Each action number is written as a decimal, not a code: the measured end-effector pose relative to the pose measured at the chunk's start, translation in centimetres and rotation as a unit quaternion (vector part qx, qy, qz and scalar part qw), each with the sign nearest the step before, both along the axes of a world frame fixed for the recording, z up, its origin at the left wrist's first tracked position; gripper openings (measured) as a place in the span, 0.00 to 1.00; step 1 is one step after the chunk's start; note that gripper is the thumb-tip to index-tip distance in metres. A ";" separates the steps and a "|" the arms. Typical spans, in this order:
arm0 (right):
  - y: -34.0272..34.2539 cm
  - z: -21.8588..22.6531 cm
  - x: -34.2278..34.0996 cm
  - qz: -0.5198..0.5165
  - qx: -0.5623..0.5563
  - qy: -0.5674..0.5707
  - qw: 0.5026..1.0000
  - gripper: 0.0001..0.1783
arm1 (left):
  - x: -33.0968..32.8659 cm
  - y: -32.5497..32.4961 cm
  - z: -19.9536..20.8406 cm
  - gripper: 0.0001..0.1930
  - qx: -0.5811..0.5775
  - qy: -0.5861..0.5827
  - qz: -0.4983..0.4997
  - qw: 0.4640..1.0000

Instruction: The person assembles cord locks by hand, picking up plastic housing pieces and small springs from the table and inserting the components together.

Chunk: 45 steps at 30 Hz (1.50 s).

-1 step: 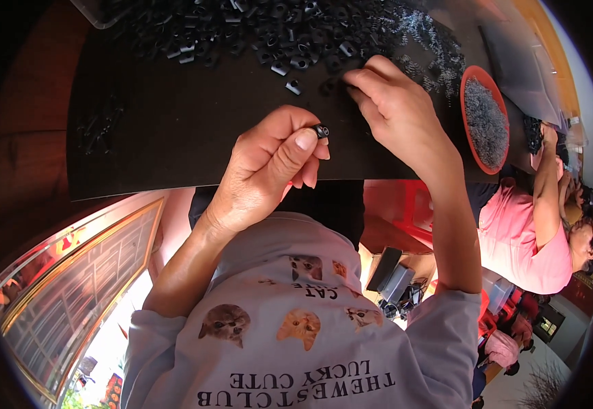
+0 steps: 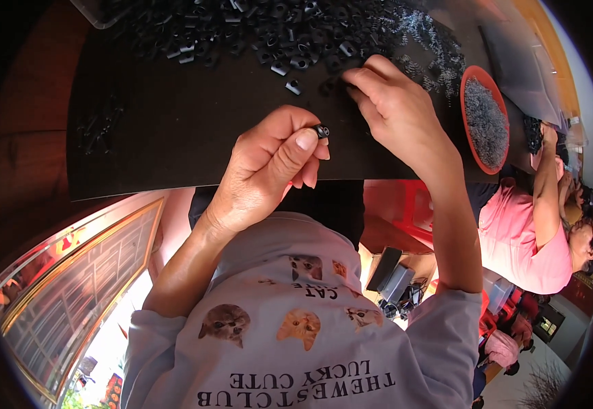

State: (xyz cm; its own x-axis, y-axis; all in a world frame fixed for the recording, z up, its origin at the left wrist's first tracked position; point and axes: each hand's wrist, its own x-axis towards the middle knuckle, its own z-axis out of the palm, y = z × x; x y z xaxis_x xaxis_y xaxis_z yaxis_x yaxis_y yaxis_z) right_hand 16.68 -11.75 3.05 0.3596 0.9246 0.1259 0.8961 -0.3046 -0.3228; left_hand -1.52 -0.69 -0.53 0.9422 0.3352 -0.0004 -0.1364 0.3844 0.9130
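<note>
My left hand is closed, pinching a small black plastic cylinder between thumb and forefinger, its round end showing. Farther off and to the right, my right hand reaches down to the dark table with its thumb and forefinger close together. Small dark parts lie beside those fingertips, hard to make out against the table; whether the fingers hold one is hidden. A single black hollow piece lies just left of them, at the near edge of a large heap of similar black pieces.
Loose metal springs lie right of the heap. An orange-red bowl full of small springs stands at the table's right. Thin black parts are scattered at the left. A person in pink works at the far right.
</note>
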 end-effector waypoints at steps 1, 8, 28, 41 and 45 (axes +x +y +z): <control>0.0 0.0 0.2 0.006 -0.008 -0.038 0.999 0.08 | 0.0 0.0 0.0 0.13 -0.003 -0.003 0.001 1.000; -0.2 0.2 0.4 0.013 0.011 -0.067 0.998 0.06 | 0.2 0.1 0.0 0.13 0.029 -0.006 0.001 1.000; 0.8 0.1 1.2 0.063 -0.009 -0.081 0.995 0.05 | 0.3 0.2 0.0 0.13 0.032 -0.001 0.007 0.999; -0.3 2.1 -2.7 -0.016 0.159 0.403 0.901 0.05 | 0.4 0.3 0.0 0.14 -0.006 0.005 -0.001 1.000; -0.5 2.6 -2.9 -0.030 0.170 0.487 0.856 0.04 | 0.4 0.3 0.2 0.14 -0.009 0.016 -0.005 1.000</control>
